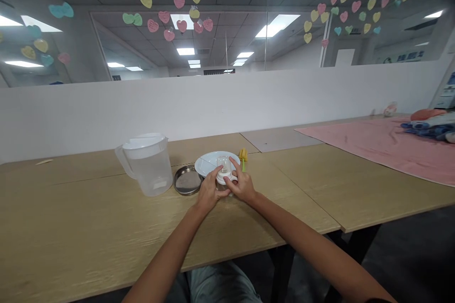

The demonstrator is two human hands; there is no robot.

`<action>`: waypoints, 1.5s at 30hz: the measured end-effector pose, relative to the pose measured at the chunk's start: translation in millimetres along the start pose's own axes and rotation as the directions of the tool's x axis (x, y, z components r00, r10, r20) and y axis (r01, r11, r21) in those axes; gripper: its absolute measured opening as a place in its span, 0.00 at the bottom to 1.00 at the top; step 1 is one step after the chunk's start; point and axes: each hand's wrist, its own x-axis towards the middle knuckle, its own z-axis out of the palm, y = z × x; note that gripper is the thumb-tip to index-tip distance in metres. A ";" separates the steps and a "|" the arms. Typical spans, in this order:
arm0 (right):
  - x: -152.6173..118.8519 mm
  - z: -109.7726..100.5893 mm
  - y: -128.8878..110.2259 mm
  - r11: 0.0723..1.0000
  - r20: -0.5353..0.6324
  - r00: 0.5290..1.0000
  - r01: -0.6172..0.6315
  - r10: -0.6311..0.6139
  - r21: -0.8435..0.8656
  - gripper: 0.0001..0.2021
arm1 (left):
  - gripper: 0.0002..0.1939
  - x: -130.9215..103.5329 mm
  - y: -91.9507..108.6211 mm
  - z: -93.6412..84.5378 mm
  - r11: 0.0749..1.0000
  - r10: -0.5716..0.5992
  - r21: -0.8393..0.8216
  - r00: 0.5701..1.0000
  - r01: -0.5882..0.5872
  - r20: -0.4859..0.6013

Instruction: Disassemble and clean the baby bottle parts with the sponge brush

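Between my two hands stands a small baby bottle (223, 166) with a clear domed cap and a white collar with side handles. My left hand (208, 190) grips it from the left, thumb and fingers around the collar. From the right, my right hand (244, 184) holds it, with a finger up along the clear cap and the thumb low at the collar. The bottle's lower part is mostly hidden by my fingers. Just behind lies a white plate (203, 163). A yellow sponge brush (243, 155) with a green handle is beside the plate's right edge.
Left of my hands are a round shallow metal pan (187, 182) and a translucent lidded pitcher (152, 170). A pink cloth (369, 147) covers the right part of the wooden table (106, 232), with folded blue fabric (432, 128) on it. A white wall (213, 104) rises behind.
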 end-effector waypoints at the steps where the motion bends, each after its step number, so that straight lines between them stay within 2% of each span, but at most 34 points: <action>1: -0.2 0.4 0.4 1.000 -0.005 1.000 0.001 -0.001 0.002 0.31 | 0.37 -0.6 -2.3 0.7 1.000 0.002 0.017 1.000 -0.002 -0.013; 6: -0.2 1.3 0.1 1.000 -0.018 1.000 -0.012 0.013 0.017 0.30 | 0.35 -1.1 -7.7 2.0 0.999 0.023 0.038 0.999 -0.021 -0.038; 12: 3.5 -1.6 -5.2 0.995 0.013 0.997 -0.078 0.077 0.068 0.31 | 0.34 1.4 -0.8 0.4 1.000 -0.012 -0.001 1.000 0.012 -0.015; 23: 6.4 0.6 -7.2 0.985 -0.037 0.992 -0.113 0.119 0.134 0.31 | 0.35 2.4 2.0 0.9 0.999 -0.041 -0.011 0.999 0.040 -0.014; 27: 6.2 2.6 -7.8 0.981 -0.042 0.988 -0.139 0.146 0.133 0.31 | 0.39 2.0 1.5 0.3 0.999 -0.044 -0.014 0.999 0.044 0.009; 31: 5.4 4.3 -8.0 0.982 -0.046 0.987 -0.145 0.151 0.124 0.29 | 0.42 1.5 -0.8 0.6 1.000 -0.010 0.001 1.000 0.010 0.025; 36: 2.6 6.4 -4.8 0.989 -0.021 0.991 -0.127 0.129 0.082 0.20 | 0.36 1.9 -2.7 1.1 0.995 0.096 0.002 0.995 -0.096 0.023; 40: 1.6 6.7 -1.9 0.991 -0.007 0.994 -0.112 0.112 0.068 0.21 | 0.36 2.5 -1.4 0.6 0.995 0.093 -0.023 0.996 -0.092 0.013; 45: 1.9 6.6 0.8 0.994 0.011 0.996 -0.084 0.084 0.064 0.21 | 0.38 2.2 1.5 -0.4 0.997 0.070 0.024 0.997 -0.071 0.032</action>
